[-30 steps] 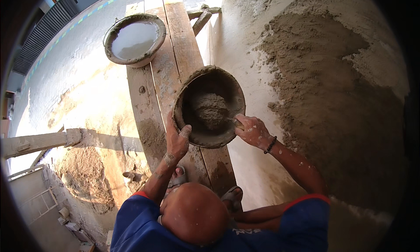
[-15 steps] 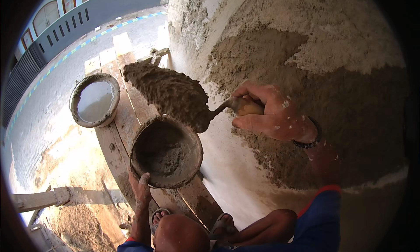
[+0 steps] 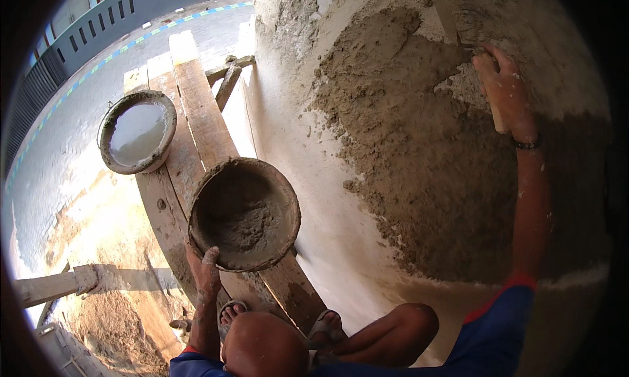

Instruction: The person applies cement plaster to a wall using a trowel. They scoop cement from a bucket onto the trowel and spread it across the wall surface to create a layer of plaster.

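Note:
My right hand (image 3: pixel 508 92) is up against the wall at the upper right, closed around the handle of a trowel (image 3: pixel 499 119). Its blade, pointing up and left, lies along the wall and is hard to make out. Wet mortar (image 3: pixel 406 108) covers a broad, rough dark patch of that wall (image 3: pixel 314 207). Down at the lower left, my left hand (image 3: pixel 207 269) grips the near rim of a mortar-crusted bucket (image 3: pixel 294 236), thumb over the edge. Some grey-brown mortar (image 3: pixel 246 226) sits in the bottom of this bucket.
Wooden planks (image 3: pixel 196 89) form a raised platform under my feet and the buckets. A second bucket (image 3: pixel 171 125) with cloudy water stands farther along it. A wooden pole (image 3: pixel 52 287) juts out at the left. Sandy ground and paving (image 3: pixel 65 154) lie below, with a grey wall beyond.
My right hand and the trowel have moved from above the bucket, up and right to the wall. The large load of mortar no longer shows on the blade. My left hand stays on the bucket.

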`<action>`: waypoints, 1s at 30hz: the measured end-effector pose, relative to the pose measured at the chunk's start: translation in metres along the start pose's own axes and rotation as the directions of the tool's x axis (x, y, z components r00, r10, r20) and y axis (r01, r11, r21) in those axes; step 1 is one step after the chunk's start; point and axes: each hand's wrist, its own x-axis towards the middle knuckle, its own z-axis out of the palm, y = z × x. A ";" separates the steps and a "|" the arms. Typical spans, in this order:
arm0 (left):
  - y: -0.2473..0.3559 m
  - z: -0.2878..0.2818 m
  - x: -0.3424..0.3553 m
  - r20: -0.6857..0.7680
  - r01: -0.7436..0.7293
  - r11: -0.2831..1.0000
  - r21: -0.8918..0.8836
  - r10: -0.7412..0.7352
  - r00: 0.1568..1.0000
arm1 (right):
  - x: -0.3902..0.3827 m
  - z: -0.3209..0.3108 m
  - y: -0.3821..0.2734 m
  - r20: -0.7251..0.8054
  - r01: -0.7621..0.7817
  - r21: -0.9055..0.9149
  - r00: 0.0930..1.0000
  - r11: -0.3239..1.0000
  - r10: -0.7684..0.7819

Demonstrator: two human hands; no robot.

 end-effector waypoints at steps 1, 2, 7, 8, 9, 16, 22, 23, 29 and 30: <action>0.002 -0.005 -0.001 -0.023 -0.013 1.000 0.001 0.013 1.000 | -0.017 0.013 -0.014 0.089 -0.041 0.088 0.995 0.995 0.033; -0.005 0.024 0.004 0.088 0.019 0.997 -0.069 -0.013 0.996 | -0.058 -0.016 -0.032 0.138 -0.142 0.039 0.981 0.989 0.135; -0.001 0.014 0.001 0.048 0.007 0.994 -0.106 -0.001 0.999 | -0.135 0.137 -0.024 0.512 -0.237 0.271 0.856 0.933 0.068; -0.005 0.026 0.003 0.101 0.029 0.990 -0.141 -0.014 0.995 | -0.154 0.147 -0.013 0.492 -0.173 0.208 0.869 0.963 0.050; -0.004 0.019 0.003 0.086 0.025 0.993 -0.114 -0.015 0.996 | -0.169 0.187 -0.007 0.479 -0.194 0.259 0.877 0.946 0.048; -0.010 0.014 0.005 0.060 0.044 0.999 -0.013 -0.043 0.997 | -0.183 0.314 0.076 0.357 -0.271 0.121 0.909 0.955 0.213; -0.001 0.009 0.003 0.031 0.062 0.998 -0.033 -0.061 0.998 | -0.159 0.252 0.088 0.152 -0.171 0.107 0.976 0.979 0.154; 0.001 0.015 0.003 0.052 0.063 0.997 -0.042 -0.061 0.997 | -0.162 0.232 0.091 0.141 -0.180 0.090 0.976 0.980 0.166; 0.015 0.024 -0.001 0.051 -0.069 0.998 -0.006 0.069 0.996 | -0.169 0.125 0.069 0.092 -0.218 0.103 0.974 0.970 0.209; 0.016 0.023 -0.001 0.058 -0.074 0.997 -0.005 0.075 0.996 | -0.170 0.113 0.070 0.084 -0.174 0.084 0.982 0.981 0.167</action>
